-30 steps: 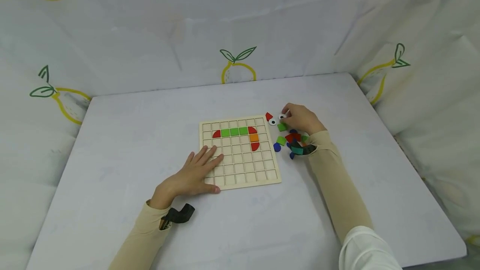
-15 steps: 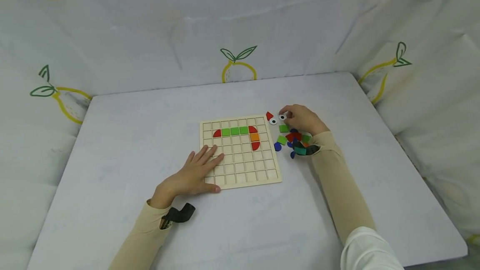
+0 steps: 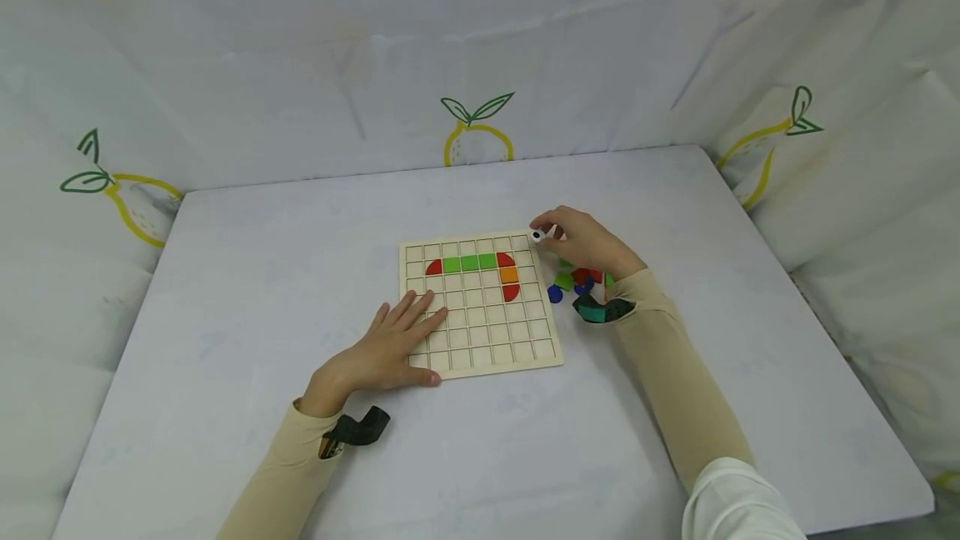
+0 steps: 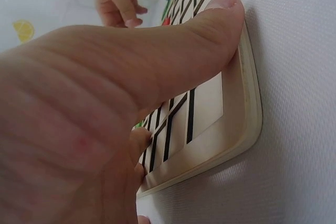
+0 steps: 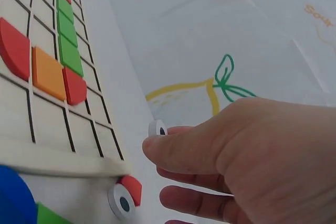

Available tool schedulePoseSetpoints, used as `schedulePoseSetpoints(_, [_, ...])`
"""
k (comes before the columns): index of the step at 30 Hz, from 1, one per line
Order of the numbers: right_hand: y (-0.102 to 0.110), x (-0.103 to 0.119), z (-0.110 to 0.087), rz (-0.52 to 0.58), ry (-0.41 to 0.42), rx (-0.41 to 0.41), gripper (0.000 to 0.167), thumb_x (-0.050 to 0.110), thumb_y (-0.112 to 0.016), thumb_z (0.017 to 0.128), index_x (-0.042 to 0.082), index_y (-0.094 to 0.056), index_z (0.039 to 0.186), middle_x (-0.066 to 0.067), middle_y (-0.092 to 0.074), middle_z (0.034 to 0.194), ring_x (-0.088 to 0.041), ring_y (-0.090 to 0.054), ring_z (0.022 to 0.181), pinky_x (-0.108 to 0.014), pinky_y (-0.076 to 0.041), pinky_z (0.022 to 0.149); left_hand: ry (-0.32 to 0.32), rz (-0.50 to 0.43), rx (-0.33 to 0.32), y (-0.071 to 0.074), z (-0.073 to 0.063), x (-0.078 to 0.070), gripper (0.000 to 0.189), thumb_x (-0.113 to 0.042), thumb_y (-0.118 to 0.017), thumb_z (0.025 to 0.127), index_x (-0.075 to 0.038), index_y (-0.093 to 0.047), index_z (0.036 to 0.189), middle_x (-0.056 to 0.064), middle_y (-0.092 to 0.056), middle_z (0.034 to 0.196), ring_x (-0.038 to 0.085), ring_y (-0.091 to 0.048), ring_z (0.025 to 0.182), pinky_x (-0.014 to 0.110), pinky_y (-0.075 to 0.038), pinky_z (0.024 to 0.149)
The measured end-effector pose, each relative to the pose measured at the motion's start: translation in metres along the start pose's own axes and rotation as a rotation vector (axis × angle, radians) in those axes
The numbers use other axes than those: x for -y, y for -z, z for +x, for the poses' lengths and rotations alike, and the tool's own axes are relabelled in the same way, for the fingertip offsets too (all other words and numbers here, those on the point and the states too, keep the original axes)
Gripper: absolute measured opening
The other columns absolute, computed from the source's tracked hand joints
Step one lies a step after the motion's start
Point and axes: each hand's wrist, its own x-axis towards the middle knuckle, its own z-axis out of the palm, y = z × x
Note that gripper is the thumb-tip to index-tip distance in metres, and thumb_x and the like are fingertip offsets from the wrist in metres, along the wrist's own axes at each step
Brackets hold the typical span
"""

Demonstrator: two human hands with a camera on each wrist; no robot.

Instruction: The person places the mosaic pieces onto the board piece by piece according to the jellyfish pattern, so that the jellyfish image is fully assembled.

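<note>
A wooden grid board (image 3: 480, 369) lies on the table, bearing a row of green squares (image 3: 469, 262), an orange square (image 3: 508, 274) and red rounded pieces (image 3: 511, 292). My left hand (image 3: 382, 352) rests spread on its lower left corner, thumb along the near edge in the left wrist view. Over the board's far right corner, my right hand (image 3: 592, 242) pinches a white eye disc (image 5: 156, 128) with a black dot between thumb and fingers. Below it, in the right wrist view, another eye disc (image 5: 122, 203) leans against a red piece (image 5: 132, 188) beside the board.
Right of the board lies a loose pile of green pieces (image 3: 564, 281), red pieces (image 3: 581, 276) and a blue disc (image 3: 555, 294), partly hidden by my right hand and wrist strap (image 3: 600, 310). A white curtain (image 3: 300, 65) printed with lemons stands behind the table (image 3: 262, 273).
My right hand has picked up an eye disc from the pile area and carried it left to the board's far right corner. The left hand has stayed put.
</note>
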Motion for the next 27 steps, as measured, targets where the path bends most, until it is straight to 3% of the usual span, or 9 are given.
schedulePoseSetpoints(5, [-0.009,0.017,0.000,-0.011,0.050,0.023,0.036,0.013,-0.063,0.099,0.005,-0.062,0.134,-0.012,-0.062,0.118,-0.028,-0.056,0.106,-0.043,-0.053,0.092,-0.004,-0.005,-0.001,0.001,-0.001,-0.001,0.096,-0.042,-0.077,0.087,-0.015,-0.024,0.162,0.011,-0.001,0.173,0.038,0.006,0.159,0.067,0.002,0.124])
schedulePoseSetpoints(13, [-0.022,0.031,0.001,-0.043,0.117,0.061,0.035,0.013,-0.062,0.100,0.004,-0.063,0.133,-0.013,-0.063,0.121,-0.029,-0.057,0.109,-0.045,-0.053,0.095,-0.001,-0.001,0.004,0.001,-0.001,0.000,0.096,-0.043,-0.077,0.087,-0.016,-0.024,0.163,0.011,-0.001,0.173,0.037,0.007,0.159,0.066,0.002,0.124])
schedulePoseSetpoints(22, [-0.037,0.037,0.006,-0.062,0.135,0.092,0.030,0.012,-0.061,0.099,0.010,-0.069,0.128,-0.008,-0.063,0.113,-0.022,-0.052,0.094,-0.035,-0.049,0.083,0.002,-0.006,0.003,0.000,0.000,-0.001,0.096,-0.043,-0.077,0.088,-0.016,-0.023,0.163,0.010,-0.001,0.173,0.037,0.007,0.159,0.066,0.003,0.125])
schedulePoseSetpoints(27, [-0.045,0.041,0.006,-0.079,0.133,0.107,0.028,0.015,-0.063,0.099,0.012,-0.069,0.127,-0.007,-0.063,0.119,-0.022,-0.054,0.101,-0.037,-0.052,0.087,-0.005,-0.002,-0.004,0.000,-0.001,0.000,0.096,-0.044,-0.077,0.087,-0.016,-0.024,0.163,0.011,-0.002,0.173,0.038,0.006,0.159,0.066,0.002,0.124])
